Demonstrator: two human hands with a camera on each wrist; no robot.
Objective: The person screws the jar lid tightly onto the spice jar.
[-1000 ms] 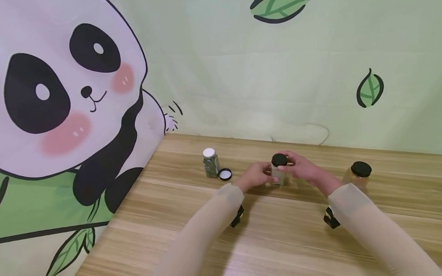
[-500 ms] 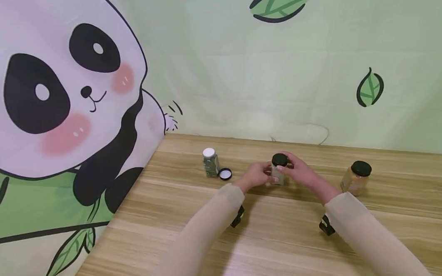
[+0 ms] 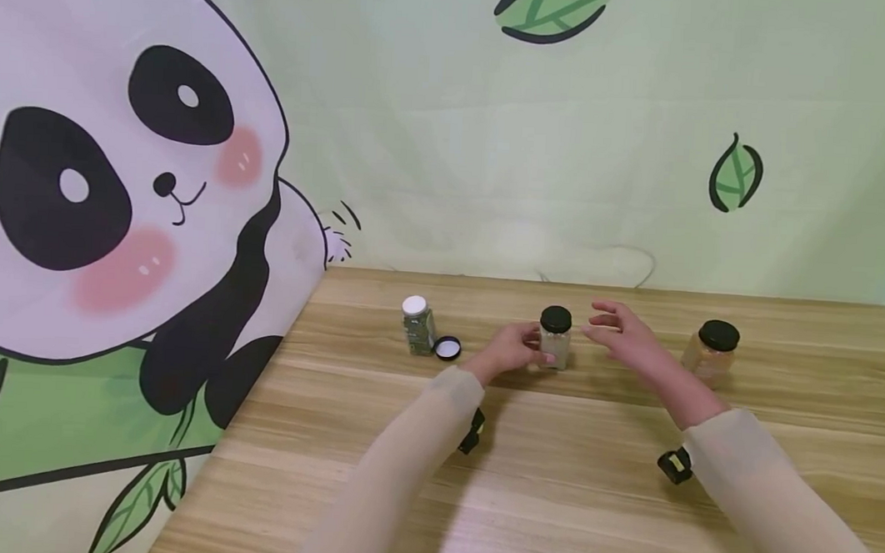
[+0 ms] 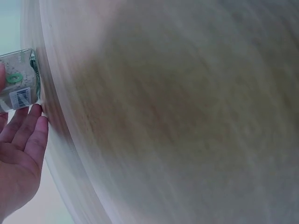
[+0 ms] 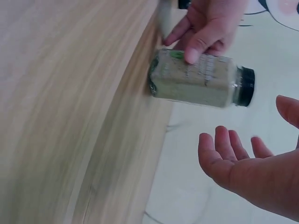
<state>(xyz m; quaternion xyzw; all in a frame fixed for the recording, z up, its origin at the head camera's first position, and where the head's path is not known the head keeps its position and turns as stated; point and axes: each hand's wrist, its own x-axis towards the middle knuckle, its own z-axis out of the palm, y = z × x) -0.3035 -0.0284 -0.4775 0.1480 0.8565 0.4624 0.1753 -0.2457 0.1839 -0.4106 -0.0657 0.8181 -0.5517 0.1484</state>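
Note:
In the head view a clear spice jar (image 3: 556,348) with a black lid (image 3: 556,318) stands upright on the wooden table. My left hand (image 3: 510,349) grips its lower part from the left, thumb across the front. The right wrist view shows that thumb of the left hand (image 5: 212,30) pressed on the label side of the jar (image 5: 196,79), which holds pale powder. My right hand (image 3: 623,332) hovers just right of the jar, apart from it, fingers loosely spread and holding nothing. A barcode shows on the jar (image 4: 18,81) in the left wrist view.
To the left, a jar of green herbs (image 3: 419,329) with a white top stands beside a loose black cap (image 3: 448,348), its white inside upward. At the right stands a black-lidded jar with orange contents (image 3: 709,357). A panda-printed cloth (image 3: 449,143) hangs behind the table (image 3: 567,483).
My right hand has let go of the black lid and moved right, away from the jar. The left hand keeps its hold on the jar, which stays in place.

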